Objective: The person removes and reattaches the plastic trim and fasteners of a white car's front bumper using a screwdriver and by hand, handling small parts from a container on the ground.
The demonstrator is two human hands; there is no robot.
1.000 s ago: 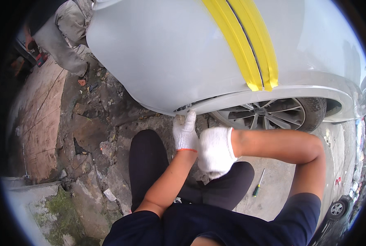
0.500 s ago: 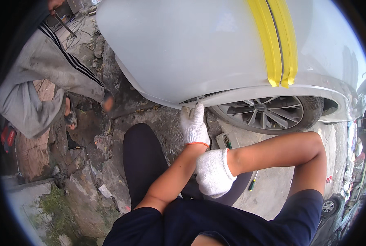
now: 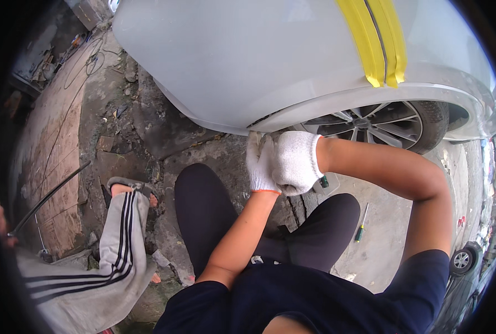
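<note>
Right hand raised, curled, beside half-curled left hand; holds unclear; bumper edge slants down rightward.

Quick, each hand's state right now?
Left hand: at the lower edge of the car; open or closed, cannot tell.
Right hand: curled closed; whether it holds anything, cannot tell.

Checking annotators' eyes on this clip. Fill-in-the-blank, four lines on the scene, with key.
1. The gloves on the left hand and right hand are coloured ____.
2. The tape on the car body is coloured ____.
3. The screwdriver lies beside the person's ____ knee.
4. A co-worker's trouser leg shows on the picture's ____ side.

Missing words: white; yellow; right; left.
</note>
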